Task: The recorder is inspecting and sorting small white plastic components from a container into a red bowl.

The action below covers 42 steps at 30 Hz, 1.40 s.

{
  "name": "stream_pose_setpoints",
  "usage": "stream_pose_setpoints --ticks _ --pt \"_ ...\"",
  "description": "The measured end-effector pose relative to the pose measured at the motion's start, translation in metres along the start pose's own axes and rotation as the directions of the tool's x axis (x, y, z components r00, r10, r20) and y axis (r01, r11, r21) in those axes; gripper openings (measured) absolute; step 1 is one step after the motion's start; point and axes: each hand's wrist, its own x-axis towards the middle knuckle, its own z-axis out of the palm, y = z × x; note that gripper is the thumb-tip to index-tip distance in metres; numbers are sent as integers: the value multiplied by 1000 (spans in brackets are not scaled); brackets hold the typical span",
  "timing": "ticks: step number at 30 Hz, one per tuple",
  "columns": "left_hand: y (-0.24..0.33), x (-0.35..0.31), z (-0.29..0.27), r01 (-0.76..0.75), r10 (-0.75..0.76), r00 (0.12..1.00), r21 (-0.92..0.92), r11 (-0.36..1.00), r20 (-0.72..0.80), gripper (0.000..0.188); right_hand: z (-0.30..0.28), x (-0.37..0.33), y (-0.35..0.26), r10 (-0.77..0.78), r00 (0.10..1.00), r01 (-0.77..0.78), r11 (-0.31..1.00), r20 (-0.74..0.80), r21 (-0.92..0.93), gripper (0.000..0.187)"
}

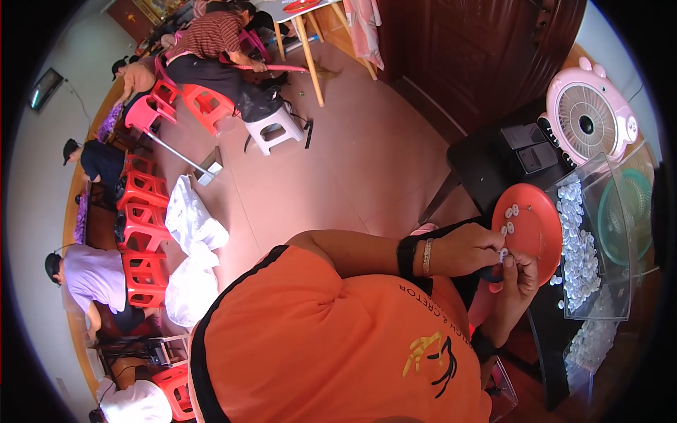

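Note:
My left hand [474,248], with a black band and a bracelet at its wrist, pinches a small white plastic piece [503,255]. My right hand [520,277] meets it there, its fingertips closed on the same piece. Its fine detail is too small to make out. Just beyond my hands lies a round orange-red plate [543,218]. Several small white oval pieces [510,227] rest on its left part. Beside the plate, many similar white pieces [582,261] lie heaped in a clear plastic tray [620,303].
A pink animal-shaped fan [589,123] stands at the upper right near a dark box [534,151]. Right of the tray is a green basket [638,211]. Other people work on the left among red stools [146,278]; one person [211,42] holds a pink-handled broom. White sacks [192,282] lie behind me.

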Motion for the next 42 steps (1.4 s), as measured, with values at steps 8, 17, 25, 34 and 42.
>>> stream_pose_setpoints --ticks 8,17,25,34,42 --pt "-16 3 5 -267 265 964 165 949 33 16 2 -10 -4 9 998 -10 1000 -68 -9 13" --pt "2 0 -17 327 -306 943 -185 927 131 13 10 0 -4 49 997 -57 990 66 127 15" --pt "6 2 -9 293 -278 955 -188 938 103 14 5 -5 -8 -56 997 54 998 58 28 26" --pt "12 4 -3 294 -272 954 -199 935 128 19 2 -5 -5 -90 995 91 996 41 -22 28" --pt "8 5 -5 291 -254 953 -269 918 164 20 1 -4 -7 -100 992 109 986 83 -125 28"
